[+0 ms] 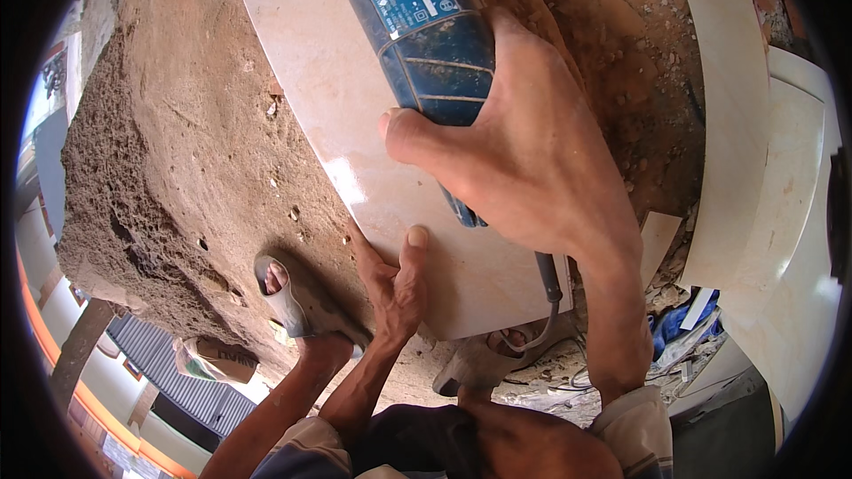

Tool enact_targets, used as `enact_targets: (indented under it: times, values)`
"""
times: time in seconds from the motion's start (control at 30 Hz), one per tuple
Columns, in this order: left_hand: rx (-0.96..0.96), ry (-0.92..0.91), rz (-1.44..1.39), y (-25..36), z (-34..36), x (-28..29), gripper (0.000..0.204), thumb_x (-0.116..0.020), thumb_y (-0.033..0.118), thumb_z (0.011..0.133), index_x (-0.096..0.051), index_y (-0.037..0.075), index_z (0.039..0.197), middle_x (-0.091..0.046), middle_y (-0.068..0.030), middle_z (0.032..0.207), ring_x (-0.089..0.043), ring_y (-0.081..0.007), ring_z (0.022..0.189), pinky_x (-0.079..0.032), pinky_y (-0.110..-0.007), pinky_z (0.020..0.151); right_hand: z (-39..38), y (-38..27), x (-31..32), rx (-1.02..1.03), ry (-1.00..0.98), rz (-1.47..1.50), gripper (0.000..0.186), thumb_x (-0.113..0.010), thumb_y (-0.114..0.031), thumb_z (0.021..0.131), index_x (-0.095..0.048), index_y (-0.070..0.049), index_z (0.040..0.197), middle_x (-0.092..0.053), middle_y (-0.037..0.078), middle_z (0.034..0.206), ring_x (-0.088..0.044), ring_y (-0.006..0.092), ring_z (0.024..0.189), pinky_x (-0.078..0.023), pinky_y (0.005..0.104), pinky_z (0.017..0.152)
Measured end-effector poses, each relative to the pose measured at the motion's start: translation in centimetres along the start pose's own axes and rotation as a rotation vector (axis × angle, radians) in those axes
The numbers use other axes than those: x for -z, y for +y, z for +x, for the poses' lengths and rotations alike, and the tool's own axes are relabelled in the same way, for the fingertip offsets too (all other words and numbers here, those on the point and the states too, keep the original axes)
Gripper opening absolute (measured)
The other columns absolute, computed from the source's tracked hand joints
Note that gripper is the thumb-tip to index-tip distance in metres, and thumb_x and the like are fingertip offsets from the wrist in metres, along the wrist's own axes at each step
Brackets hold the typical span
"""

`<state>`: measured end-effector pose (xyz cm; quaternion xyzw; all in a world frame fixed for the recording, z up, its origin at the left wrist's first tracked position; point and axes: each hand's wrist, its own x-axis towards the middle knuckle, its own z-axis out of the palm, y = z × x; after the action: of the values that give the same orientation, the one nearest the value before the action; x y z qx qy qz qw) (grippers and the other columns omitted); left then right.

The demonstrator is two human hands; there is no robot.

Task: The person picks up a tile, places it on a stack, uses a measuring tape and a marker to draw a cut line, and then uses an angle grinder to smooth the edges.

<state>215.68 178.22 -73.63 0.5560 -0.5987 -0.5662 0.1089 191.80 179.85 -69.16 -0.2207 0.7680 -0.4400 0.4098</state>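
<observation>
My right hand (541, 142) is wrapped round the body of a dusty blue corded angle grinder (435, 62). Its front end lies beyond the top edge, so the disc is hidden. Below the wrist, the grinder's grey cord (549, 279) runs down toward my right foot. Under the tool lies a long, glossy cream tile (311, 62), slanting from upper left to lower right. My left hand (395, 288) grips the tile's left edge, thumb on the top face and fingers along the side.
Bare, rough earth (213, 106) spreads to the left. My feet in grey clogs (311, 297) stand near the tile's lower end. More cream tile pieces (732, 124) lie at right, beside rubble (639, 9) and a blue plastic sheet (679, 328). A bag (217, 359) sits lower left.
</observation>
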Motion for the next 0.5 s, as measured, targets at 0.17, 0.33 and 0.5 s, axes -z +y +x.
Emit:
enact_targets:
  times: [0.17,0.33,0.5]
  values:
    - [-0.028,0.018,0.051,-0.5,0.0,0.8,0.092,-0.076,0.044,0.101,-0.028,-0.005,0.162,-0.055,-0.0232,0.138,-0.059,-0.0285,0.120,-0.052,-0.043,0.103,0.1,0.0,-0.5,0.005,-0.037,-0.013,0.045,-0.081,-0.030,0.084,-0.063,0.004,0.108,-0.066,0.010,0.064,-0.068,0.0207,0.055,-0.058,0.0395,0.060]
    - [-0.006,-0.006,0.037,0.1,0.1,-0.4,0.094,-0.076,0.046,0.100,-0.028,-0.005,0.163,-0.055,-0.0233,0.138,-0.059,-0.0286,0.120,-0.052,-0.044,0.103,-0.5,0.0,0.4,-0.027,0.005,0.011,0.047,-0.082,-0.031,0.083,-0.063,0.004,0.108,-0.066,0.011,0.066,-0.068,0.0209,0.055,-0.058,0.0396,0.061]
    - [-0.010,0.024,0.055,-0.1,0.0,0.3,0.092,-0.076,0.045,0.101,-0.029,-0.005,0.162,-0.055,-0.0231,0.139,-0.060,-0.0278,0.120,-0.052,-0.042,0.103,-0.4,0.0,-0.3,-0.035,-0.042,0.004,0.048,-0.082,-0.032,0.082,-0.063,0.004,0.108,-0.067,0.011,0.067,-0.069,0.0225,0.058,-0.058,0.0410,0.064]
